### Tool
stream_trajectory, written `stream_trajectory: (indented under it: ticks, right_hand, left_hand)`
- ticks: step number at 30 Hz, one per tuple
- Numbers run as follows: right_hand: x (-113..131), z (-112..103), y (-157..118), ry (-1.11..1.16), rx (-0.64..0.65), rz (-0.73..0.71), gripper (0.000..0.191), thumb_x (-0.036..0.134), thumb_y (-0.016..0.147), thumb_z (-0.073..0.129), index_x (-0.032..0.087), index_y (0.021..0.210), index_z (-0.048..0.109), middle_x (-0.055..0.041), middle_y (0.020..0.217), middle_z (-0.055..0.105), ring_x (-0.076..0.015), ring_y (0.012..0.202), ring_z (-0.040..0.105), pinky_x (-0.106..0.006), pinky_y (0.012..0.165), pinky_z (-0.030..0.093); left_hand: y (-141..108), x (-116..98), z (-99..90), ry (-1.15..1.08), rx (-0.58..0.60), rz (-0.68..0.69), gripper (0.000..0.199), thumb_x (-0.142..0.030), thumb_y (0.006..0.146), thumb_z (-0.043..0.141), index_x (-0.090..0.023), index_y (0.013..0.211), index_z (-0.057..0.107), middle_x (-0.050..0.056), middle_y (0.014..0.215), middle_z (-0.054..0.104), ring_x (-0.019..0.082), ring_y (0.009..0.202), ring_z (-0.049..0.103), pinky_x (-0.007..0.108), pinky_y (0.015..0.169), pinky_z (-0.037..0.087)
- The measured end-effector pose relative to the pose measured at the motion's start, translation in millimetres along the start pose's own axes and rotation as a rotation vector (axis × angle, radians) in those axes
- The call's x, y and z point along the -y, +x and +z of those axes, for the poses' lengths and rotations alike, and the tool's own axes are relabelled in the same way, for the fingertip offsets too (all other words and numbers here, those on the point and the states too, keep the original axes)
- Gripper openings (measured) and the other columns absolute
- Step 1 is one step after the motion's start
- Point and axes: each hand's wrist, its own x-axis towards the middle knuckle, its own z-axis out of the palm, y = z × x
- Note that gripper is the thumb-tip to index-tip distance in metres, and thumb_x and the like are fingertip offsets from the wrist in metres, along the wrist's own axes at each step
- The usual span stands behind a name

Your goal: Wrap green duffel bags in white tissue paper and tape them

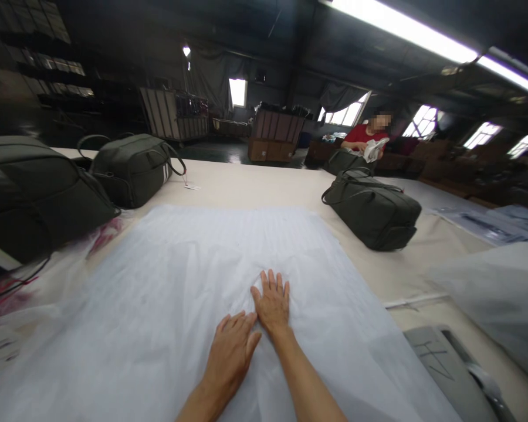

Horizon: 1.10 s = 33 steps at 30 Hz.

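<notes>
A large sheet of thin white wrapping material is spread over the table in front of me, lightly creased. My right hand lies flat on it near the middle, fingers spread and pointing away from me. Just to the left and nearer to me, my left hand rests palm down on the same sheet with its fingers stretched out. The two hands are almost touching. Neither one holds anything.
Dark green bags stand at the left, the back left and the right. A grey flat device lies at the lower right, beside translucent plastic. Beyond the cream table, a person in red handles white material.
</notes>
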Motion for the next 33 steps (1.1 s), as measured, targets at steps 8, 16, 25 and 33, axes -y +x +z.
stream_trajectory:
  ticks: [8,16,25,33]
  right_hand:
    - [0.3,-11.1,5.9,0.114,0.105,0.061,0.059,0.051,0.094,0.042,0.027,0.148,0.036,-0.0023,0.159,0.029,-0.0278,0.148,0.016,-0.05,0.12,0.004]
    - [7.4,-48.6,33.4,0.127,0.179,0.106,0.042,0.048,0.09,0.047,0.027,0.123,0.061,-0.0082,0.135,0.057,-0.0311,0.125,0.047,-0.052,0.105,0.033]
    - [-5.5,-73.1,44.1,0.302,0.185,0.153,0.043,0.043,0.086,0.053,0.024,0.124,0.061,-0.0105,0.124,0.065,-0.0296,0.116,0.057,-0.047,0.099,0.042]
    - [-201.9,-202.4,-84.4,0.508,-0.184,0.41,0.042,0.054,0.078,0.054,0.022,0.096,0.073,-0.0059,0.102,0.075,-0.0263,0.098,0.067,-0.034,0.088,0.049]
  left_hand:
    - [32.9,-9.1,16.3,0.171,-0.105,-0.07,0.02,-0.007,0.09,0.045,-0.018,0.096,0.061,0.003,0.085,0.062,0.023,0.081,0.058,0.039,0.075,0.045]
    - [25.6,-3.9,21.3,0.211,-0.184,0.043,0.026,-0.007,0.092,0.04,-0.019,0.101,0.061,0.007,0.119,0.064,0.025,0.115,0.056,0.046,0.099,0.042]
    - [26.3,9.6,37.5,0.168,-0.122,0.123,0.032,-0.008,0.093,0.031,-0.018,0.102,0.061,0.009,0.131,0.062,0.023,0.129,0.052,0.049,0.11,0.039]
    - [27.7,16.0,40.1,0.159,-0.122,0.169,0.036,-0.012,0.089,0.034,-0.017,0.109,0.063,0.011,0.133,0.061,0.024,0.129,0.051,0.048,0.11,0.038]
